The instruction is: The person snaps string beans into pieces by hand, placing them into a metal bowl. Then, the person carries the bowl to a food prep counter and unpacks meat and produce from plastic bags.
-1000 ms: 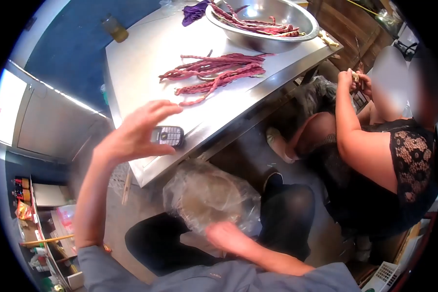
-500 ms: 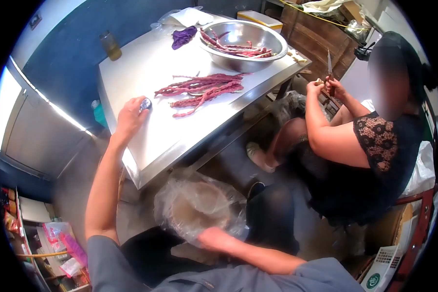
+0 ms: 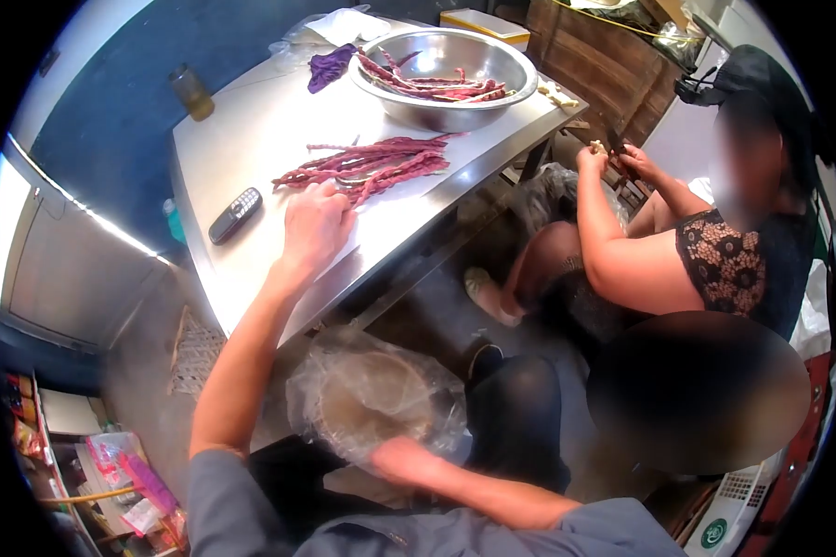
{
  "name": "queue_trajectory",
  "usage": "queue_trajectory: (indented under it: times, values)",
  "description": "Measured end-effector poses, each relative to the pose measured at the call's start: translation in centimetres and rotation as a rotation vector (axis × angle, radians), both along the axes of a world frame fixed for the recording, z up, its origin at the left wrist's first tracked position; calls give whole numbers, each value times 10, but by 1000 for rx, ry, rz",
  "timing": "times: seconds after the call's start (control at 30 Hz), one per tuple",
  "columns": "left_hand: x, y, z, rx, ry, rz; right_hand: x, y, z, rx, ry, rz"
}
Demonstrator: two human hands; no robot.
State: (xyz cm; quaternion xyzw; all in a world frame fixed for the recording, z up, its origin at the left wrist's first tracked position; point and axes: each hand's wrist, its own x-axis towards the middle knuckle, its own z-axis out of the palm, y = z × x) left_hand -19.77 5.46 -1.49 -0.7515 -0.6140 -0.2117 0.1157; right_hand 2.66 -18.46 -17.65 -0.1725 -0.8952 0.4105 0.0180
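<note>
Reaching left hand (image 3: 314,226) touches purple beans (image 3: 367,169); fingers outstretched.

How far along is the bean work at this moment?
Done: some purple beans lie in the metal bowl, and the phone lies on the table. In hand: the left hand rests at the loose bean pile; the right hand touches a bag-lined basket. Left: that whole pile.

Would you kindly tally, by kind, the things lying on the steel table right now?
Pile of purple long beans: 1
Steel bowl holding more beans: 1
Mobile phone: 1
Glass jar: 1
Purple cloth: 1
Total: 5
</note>
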Motion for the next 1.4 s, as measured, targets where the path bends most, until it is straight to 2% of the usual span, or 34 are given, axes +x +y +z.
queue_trajectory:
  times: [0.13, 0.27, 0.33, 0.37, 0.4, 0.47, 0.5, 0.53, 0.6, 0.67, 0.73, 0.9, 1.07, 1.13, 1.27, 1.33, 1.4]
  values:
    - [3, -7, 3, 156, 101, 36, 1, 0, -3, -2, 29, -42]
    - [10, -33, 21, 325, 53, -30, 2, 3, 2, 15, -9, -5]
    - [14, -53, 25, 238, -155, -39, 0, 10, 13, 13, -76, 3]
    - [19, -65, 27, 138, -377, -28, 1, 14, 20, -31, -102, -5]
    - [24, -78, 28, 142, -376, -19, 4, 19, 24, -28, -102, 4]
    - [37, -105, 33, -198, -1141, 38, 11, 22, 30, -187, 196, -129]
    - [46, -119, 40, -236, -1250, 35, 7, 20, 18, -148, 331, -143]
    - [49, -131, 37, -281, -1363, 10, 6, 27, 34, -219, 238, -166]
    - [53, -153, 23, -334, -1660, -68, 6, 28, 36, -379, 397, -310]
    - [55, -172, 9, -351, -1722, -85, 9, 42, 55, -820, 400, -435]
    - [60, -192, -2, -431, -1860, -37, 14, 56, 60, -785, 479, -541]
    - [73, -222, -22, -537, -1988, -68, 28, 80, 97, -916, 568, -711]
    - [83, -237, -33, -588, -1972, -20, 30, 76, 114, -977, 679, -673]
    - [82, -243, -37, -634, -1904, -6, 22, 67, 115, -877, 600, -673]
    - [80, -251, -51, -642, -1772, -26, 13, 55, 100, -774, 643, -673]
    - [77, -255, -51, -598, -1605, 0, 12, 54, 98, -722, 620, -673]
    - [76, -253, -53, -558, -1579, 36, 12, 52, 98, -634, 571, -686]
